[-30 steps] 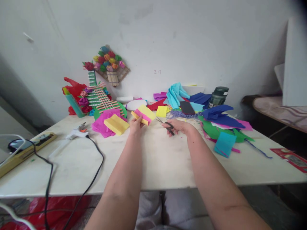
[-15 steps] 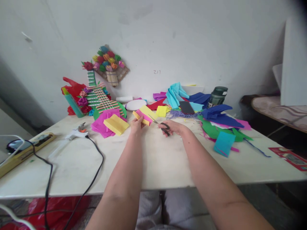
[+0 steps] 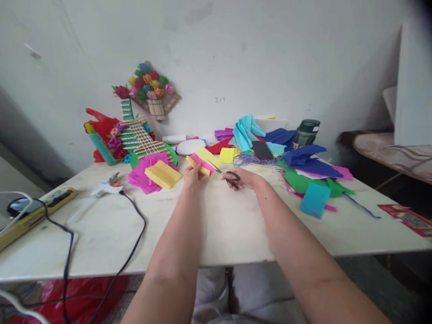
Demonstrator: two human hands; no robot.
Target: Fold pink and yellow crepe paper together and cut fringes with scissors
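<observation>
My left hand (image 3: 193, 174) is closed on a folded strip of yellow-orange crepe paper (image 3: 203, 169). Behind that strip lie a pink sheet (image 3: 201, 159) and a pale yellow sheet (image 3: 209, 156). My right hand (image 3: 243, 177) grips black-handled scissors (image 3: 233, 179), whose blades point left toward the paper edge. Whether the blades touch the paper I cannot tell. Left of my left hand, a folded yellow paper (image 3: 163, 174) rests on magenta sheets (image 3: 144, 180).
A glue gun (image 3: 107, 186) with a black cord lies left, near a yellow power strip (image 3: 54, 202). A paper-flower guitar (image 3: 141, 139) stands behind. At right are a dark phone (image 3: 262, 150), a green bottle (image 3: 306, 133) and blue and green papers (image 3: 305, 159).
The view has shifted very slightly. Both hands keep nearly the same place, with the paper and scissors still held.
</observation>
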